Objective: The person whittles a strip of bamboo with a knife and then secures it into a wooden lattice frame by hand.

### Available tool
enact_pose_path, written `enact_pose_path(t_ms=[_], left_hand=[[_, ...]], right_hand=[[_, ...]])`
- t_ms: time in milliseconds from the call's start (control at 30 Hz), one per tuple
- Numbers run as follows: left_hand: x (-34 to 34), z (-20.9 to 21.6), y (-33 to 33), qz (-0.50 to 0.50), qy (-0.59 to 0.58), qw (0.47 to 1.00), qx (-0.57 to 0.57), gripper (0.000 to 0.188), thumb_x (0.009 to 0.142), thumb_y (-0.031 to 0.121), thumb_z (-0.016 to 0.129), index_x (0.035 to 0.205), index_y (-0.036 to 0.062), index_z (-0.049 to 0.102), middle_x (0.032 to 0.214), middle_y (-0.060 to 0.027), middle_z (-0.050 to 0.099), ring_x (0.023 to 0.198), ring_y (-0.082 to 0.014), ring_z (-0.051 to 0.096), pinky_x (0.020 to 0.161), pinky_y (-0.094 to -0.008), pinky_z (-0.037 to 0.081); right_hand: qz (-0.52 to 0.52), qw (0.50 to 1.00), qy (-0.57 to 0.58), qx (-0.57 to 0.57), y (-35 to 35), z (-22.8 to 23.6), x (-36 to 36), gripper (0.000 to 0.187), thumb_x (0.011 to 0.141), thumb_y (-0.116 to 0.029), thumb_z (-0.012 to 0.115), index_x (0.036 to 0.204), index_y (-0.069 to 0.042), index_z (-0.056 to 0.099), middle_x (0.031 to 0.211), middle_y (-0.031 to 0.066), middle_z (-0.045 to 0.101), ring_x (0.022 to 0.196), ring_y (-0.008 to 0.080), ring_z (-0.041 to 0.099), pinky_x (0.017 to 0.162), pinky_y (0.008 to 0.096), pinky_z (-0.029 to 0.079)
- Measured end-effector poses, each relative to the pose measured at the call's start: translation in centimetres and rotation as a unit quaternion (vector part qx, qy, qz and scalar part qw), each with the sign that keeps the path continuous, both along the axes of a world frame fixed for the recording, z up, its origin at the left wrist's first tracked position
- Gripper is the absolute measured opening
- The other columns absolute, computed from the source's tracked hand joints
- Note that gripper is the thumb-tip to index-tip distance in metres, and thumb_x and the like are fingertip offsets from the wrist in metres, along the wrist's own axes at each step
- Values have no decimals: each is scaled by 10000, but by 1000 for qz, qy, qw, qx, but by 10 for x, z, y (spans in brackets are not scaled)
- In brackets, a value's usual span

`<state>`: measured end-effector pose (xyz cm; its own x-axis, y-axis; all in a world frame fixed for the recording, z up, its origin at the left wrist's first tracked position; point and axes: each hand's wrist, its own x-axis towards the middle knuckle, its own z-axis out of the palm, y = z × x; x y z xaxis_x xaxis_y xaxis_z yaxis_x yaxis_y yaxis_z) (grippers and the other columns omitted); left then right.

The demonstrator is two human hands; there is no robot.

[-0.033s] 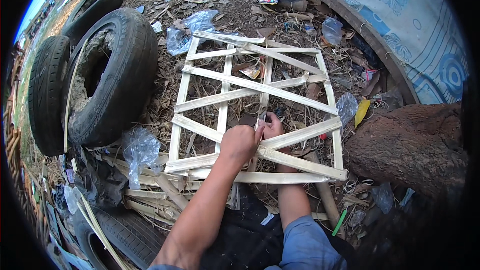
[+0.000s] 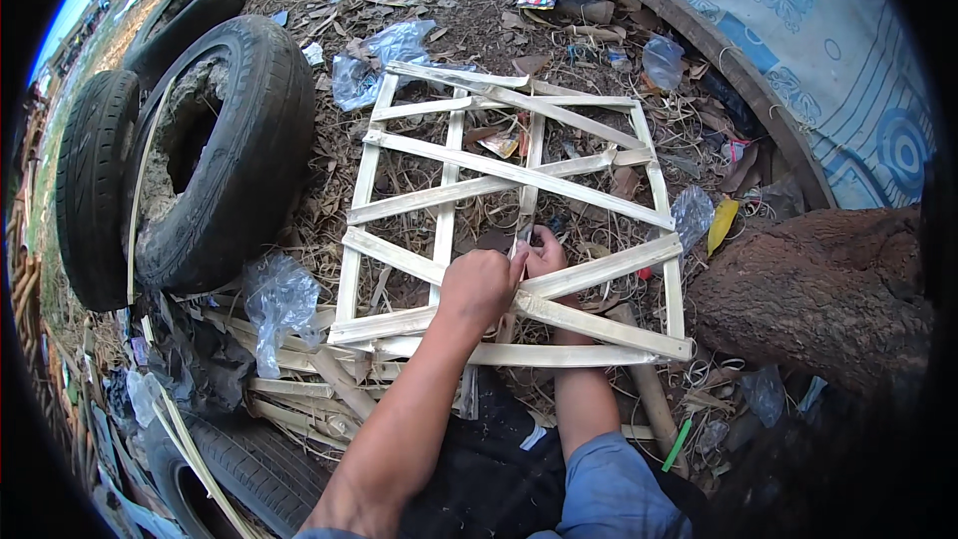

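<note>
A flat lattice frame of pale split bamboo strips (image 2: 454, 160) is in front of me, its slats crossing at slants over upright strips. My left hand (image 2: 479, 284) reaches over the lower slats and is closed at the middle upright strip (image 2: 532, 160). Close against it, my right hand (image 2: 544, 255) has its fingers curled at the same strip; its forearm passes beneath the bottom slats. A small dark greyish piece shows between the fingertips, too small to name. My fingers hide the lower part of the strip.
Old tyres (image 2: 284, 130) stand at the left, and another tyre (image 2: 249, 469) lies lower left near loose bamboo strips (image 2: 289, 389). At right are a thick tree trunk (image 2: 813, 289) and a blue patterned sheet (image 2: 798, 40). Plastic bags (image 2: 279, 304) and dry leaves litter the ground.
</note>
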<state>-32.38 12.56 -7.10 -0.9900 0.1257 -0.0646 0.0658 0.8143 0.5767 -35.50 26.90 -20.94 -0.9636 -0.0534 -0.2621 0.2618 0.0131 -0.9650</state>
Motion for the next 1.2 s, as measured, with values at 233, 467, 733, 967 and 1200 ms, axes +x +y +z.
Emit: enact_pose_path(t_ms=[233, 467, 733, 967, 1200], left_hand=[[0, 2, 2, -9, -23, 1000, -9, 585, 959, 405, 498, 578, -15, 642, 598, -254, 593, 591, -438, 605, 590, -506, 500], [2, -13, 7, -31, -22, 999, -14, 614, 974, 420, 451, 590, -8, 665, 602, -245, 613, 585, -403, 638, 591, -481, 524], [1, -16, 10, -19, -38, 999, -14, 607, 965, 434, 469, 592, -5, 663, 618, -242, 621, 605, -405, 643, 605, -479, 527], [1, -21, 6, 4, -34, 999, -6, 596, 953, 430, 498, 578, -9, 646, 614, -249, 602, 616, -431, 617, 607, -503, 502], [1, -23, 4, 3, -30, 999, -18, 599, 948, 444, 499, 589, -8, 661, 614, -245, 607, 617, -422, 626, 603, -492, 507]], right_hand=[[11, 999, 7, -38, 5, -16, 2, 305, 936, -134, 590, 1194, 0, 499, 796, 126, 694, 703, 126, 655, 582, 258, 503], [13, 999, -4, -45, 3, -3, 3, 275, 948, -118, 569, 1191, 0, 515, 795, 95, 679, 684, 94, 622, 564, 244, 485], [-2, 1000, -4, -1, 10, -4, 0, 278, 956, -89, 553, 1219, -4, 522, 795, 56, 657, 636, 65, 570, 525, 235, 449], [-29, 998, 35, 35, 5, -12, 1, 326, 934, -129, 586, 1221, 10, 523, 801, 118, 700, 692, 124, 653, 587, 275, 510], [-42, 997, 48, 39, 2, -17, 6, 303, 921, -126, 602, 1182, 12, 534, 791, 122, 694, 681, 125, 653, 582, 269, 512]])
